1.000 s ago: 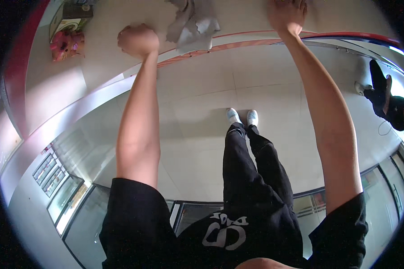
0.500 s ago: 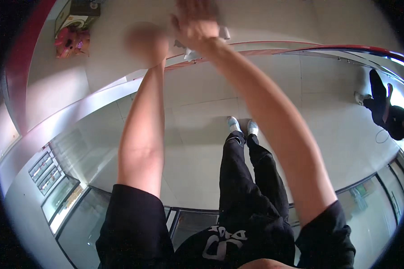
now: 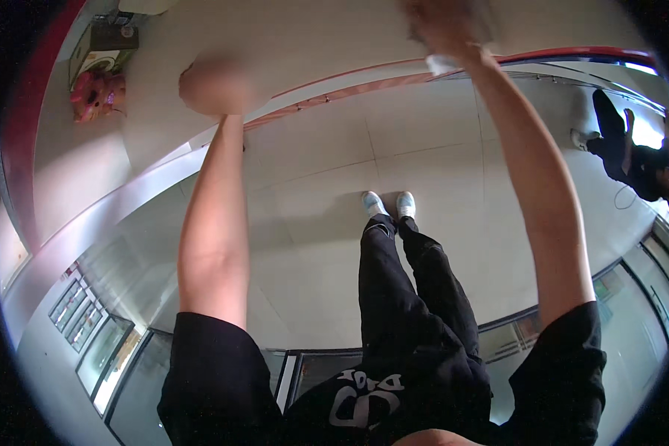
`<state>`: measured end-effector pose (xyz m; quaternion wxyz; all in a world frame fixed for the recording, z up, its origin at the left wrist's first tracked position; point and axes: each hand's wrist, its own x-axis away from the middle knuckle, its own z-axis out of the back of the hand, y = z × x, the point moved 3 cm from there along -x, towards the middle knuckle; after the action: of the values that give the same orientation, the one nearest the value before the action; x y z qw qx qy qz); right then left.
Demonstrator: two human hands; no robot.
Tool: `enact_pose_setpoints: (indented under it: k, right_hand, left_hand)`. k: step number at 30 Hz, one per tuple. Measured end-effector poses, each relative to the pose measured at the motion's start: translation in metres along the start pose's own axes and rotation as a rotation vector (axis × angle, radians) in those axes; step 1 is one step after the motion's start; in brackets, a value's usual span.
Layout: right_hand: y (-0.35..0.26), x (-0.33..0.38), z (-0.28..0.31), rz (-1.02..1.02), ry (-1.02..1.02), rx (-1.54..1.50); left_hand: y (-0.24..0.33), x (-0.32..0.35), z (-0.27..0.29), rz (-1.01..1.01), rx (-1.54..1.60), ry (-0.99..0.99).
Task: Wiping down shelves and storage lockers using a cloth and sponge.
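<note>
My right hand (image 3: 450, 31) is reached far out over the pale counter (image 3: 327, 37), its fingers smeared by motion. A crumpled white cloth (image 3: 440, 65) shows under its palm side, near the wrist; the rest of it is hidden by the hand. To the left, my left hand (image 3: 219, 85) is over the counter close to its near edge. It is a blur, so its fingers cannot be made out, and nothing shows in it. The two hands are well apart.
A pink toy animal (image 3: 97, 97) and a dark green box (image 3: 104, 52) stand at the far left of the counter. A reddish trim (image 3: 349, 91) runs along its edge. Another person in dark clothes (image 3: 632, 145) is at the right. Glass-fronted cabinets (image 3: 137, 379) lie behind me.
My right hand has swept to the right, and the white cloth went with it. The left hand has shifted slightly left, widening the gap between them. The whole view has also moved a little.
</note>
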<state>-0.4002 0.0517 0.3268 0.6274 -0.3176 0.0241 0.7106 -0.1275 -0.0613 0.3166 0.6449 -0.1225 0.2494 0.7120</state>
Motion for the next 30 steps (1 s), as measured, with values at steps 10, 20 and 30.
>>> enact_pose_setpoints:
  k: [10,20,30]
  right_hand:
    - [0.111,0.004,0.094,-0.508,-0.95,0.369]
    - [-0.018,0.0,0.065,-0.493,-0.47,0.0]
    - [0.063,0.043,0.056,-0.228,-0.105,-0.071]
  left_hand:
    - [0.008,-0.004,-0.001,0.0,-0.029,-0.01]
    - [-0.002,-0.006,0.002,0.009,-0.019,-0.016]
    - [-0.011,-0.006,-0.002,-0.013,-0.045,-0.029]
